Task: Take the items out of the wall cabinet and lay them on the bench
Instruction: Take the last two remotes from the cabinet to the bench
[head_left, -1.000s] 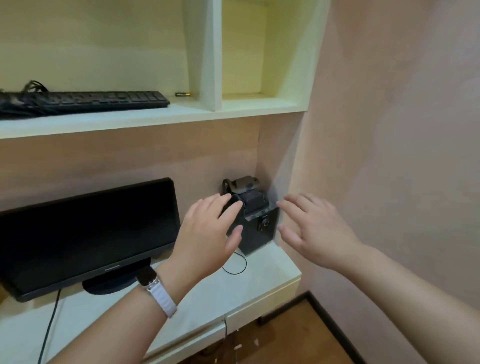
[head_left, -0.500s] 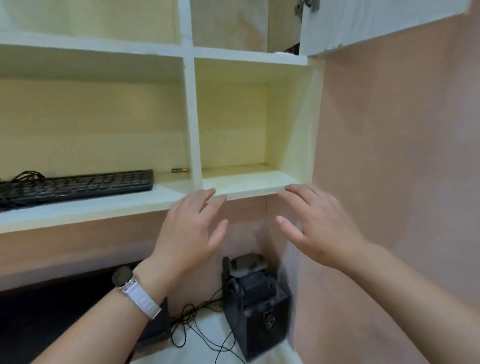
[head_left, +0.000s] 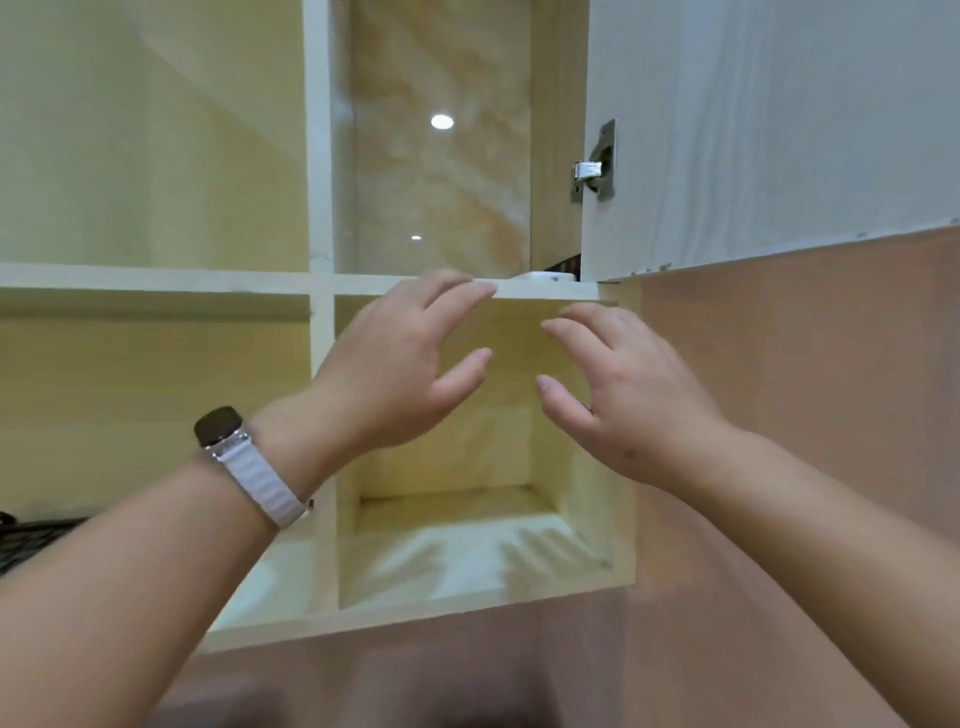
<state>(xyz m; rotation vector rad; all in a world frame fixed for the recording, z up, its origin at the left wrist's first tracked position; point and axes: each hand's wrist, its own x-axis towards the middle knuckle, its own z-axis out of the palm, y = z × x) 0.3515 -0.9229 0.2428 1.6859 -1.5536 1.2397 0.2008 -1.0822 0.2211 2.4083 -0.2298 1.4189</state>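
Now looking higher than half a second ago: black device and cables gone from view, upper compartments of the wall cabinet (head_left: 319, 280) filling the picture. Both hands risen with it. Left hand (head_left: 395, 374) reaching up in front of the shelf edge, fingers spread and curled, gripping nothing. Right hand (head_left: 618, 395) hovering just beside it, fingers likewise splayed, empty. Wearing a watch (head_left: 223, 426) on a pale strap at the left wrist. Showing only a dark corner of the keyboard (head_left: 31, 540) at the far left (mostly out of frame), lying flat on the lower shelf, long axis running left to right. Standing swung open at upper right, the cabinet door (head_left: 769, 130), hinge (head_left: 592, 166) exposed. Peeking over the shelf beside the door, a small white object (head_left: 545, 276); shape unclear.
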